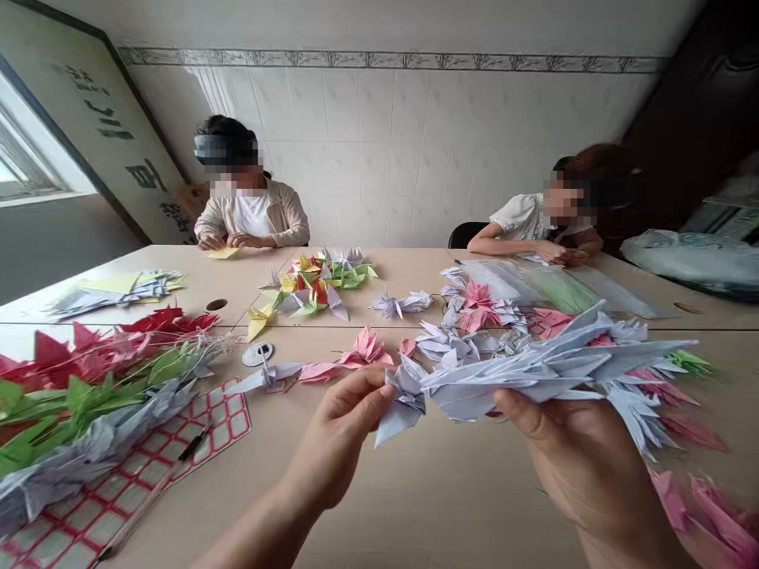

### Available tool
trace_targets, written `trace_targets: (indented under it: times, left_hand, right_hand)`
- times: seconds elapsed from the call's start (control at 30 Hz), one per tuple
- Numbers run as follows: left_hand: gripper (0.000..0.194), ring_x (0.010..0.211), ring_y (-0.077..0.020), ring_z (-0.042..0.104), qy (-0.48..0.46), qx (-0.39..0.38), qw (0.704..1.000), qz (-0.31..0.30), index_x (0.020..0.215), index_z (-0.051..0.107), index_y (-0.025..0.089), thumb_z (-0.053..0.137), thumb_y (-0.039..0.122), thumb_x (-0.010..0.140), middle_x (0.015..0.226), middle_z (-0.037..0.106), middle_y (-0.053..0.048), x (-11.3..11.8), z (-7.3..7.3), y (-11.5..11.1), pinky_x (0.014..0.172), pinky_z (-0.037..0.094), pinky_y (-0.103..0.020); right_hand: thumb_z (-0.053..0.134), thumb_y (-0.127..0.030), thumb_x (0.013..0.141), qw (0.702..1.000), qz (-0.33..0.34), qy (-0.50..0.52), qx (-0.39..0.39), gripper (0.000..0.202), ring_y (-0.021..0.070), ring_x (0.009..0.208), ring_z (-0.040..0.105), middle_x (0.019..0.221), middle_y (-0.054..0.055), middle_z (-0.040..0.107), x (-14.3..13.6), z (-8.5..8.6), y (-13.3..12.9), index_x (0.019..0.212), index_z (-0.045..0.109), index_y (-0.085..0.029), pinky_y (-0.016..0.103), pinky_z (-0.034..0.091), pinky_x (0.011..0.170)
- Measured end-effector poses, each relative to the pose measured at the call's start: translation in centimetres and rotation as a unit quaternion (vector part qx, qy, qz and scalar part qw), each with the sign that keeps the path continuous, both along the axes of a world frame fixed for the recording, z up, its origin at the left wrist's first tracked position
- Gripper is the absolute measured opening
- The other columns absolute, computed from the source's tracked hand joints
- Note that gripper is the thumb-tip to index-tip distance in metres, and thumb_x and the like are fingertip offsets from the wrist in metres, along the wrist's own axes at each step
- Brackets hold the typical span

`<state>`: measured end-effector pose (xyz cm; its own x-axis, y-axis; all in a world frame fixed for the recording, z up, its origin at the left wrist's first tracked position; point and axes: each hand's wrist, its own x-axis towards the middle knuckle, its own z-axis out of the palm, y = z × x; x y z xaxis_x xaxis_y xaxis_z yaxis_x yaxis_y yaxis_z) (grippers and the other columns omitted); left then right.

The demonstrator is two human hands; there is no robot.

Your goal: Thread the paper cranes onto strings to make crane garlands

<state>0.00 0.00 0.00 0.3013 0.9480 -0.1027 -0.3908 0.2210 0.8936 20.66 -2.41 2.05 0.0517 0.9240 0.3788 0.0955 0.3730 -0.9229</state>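
Left grip [347, 419] and right grip [578, 454] hold pale folded paper [510, 378]. Behind that paper, a clear bag [560, 291] holds green stuff.

Dark characters on a wall panel, none that I could read for certain

The writing stood on the pale, dark-framed panel [112, 154] at the left side of the room, where large characters [142, 175] ran in a slanting line down its face. They looked like Chinese script, but the steep angle and the blur kept me from making out a single one with confidence.
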Motion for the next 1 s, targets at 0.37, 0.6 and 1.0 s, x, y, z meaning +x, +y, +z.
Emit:
trace_targets:
  times: [0.37, 0.6, 1.0]
  left_hand:
    - [0.016, 0.08, -0.0123, 0.054, -0.03, 0.088, 0.995, -0.044, 0.097, 0.06, 0.023, 0.067, 0.022, 0.083, 0.089, 0.059, 0.0, -0.2, 0.2, -0.7, 0.07, 0.044, -0.022]
    - [0.011, 0.081, -0.0121, 0.052, 0.068, 0.22, 0.971, -0.057, 0.082, 0.051, 0.02, 0.056, 0.018, 0.091, 0.092, 0.059, -0.002, -0.3, -0.4, -0.8, 0.072, 0.042, -0.023]
    - [0.019, 0.069, -0.0094, 0.051, 0.059, 0.201, 0.976, -0.06, 0.074, 0.053, 0.017, 0.06, 0.025, 0.089, 0.081, 0.057, 0.0, -0.3, 0.0, -0.6, 0.062, 0.041, -0.02]
  right_hand:
    - [0.07, -0.035, 0.078, 0.995, -0.094, -0.032, -0.025, 0.009, 0.0218, 0.081, 0.07, 0.078, -0.002, 0.075, -1.7, 1.6, -0.9, 0.077, 0.074, -0.027, 0.029, 0.058, 0.079]
    - [0.068, -0.041, 0.078, 0.992, -0.086, -0.09, -0.003, 0.017, 0.0251, 0.079, 0.071, 0.074, 0.001, 0.075, -0.8, 1.1, -0.4, 0.08, 0.076, -0.025, 0.033, 0.059, 0.075]
    - [0.068, -0.033, 0.081, 0.996, -0.035, -0.086, 0.014, 0.01, 0.0214, 0.074, 0.072, 0.073, -0.001, 0.075, -0.4, 0.8, -0.5, 0.074, 0.072, -0.027, 0.029, 0.059, 0.071]
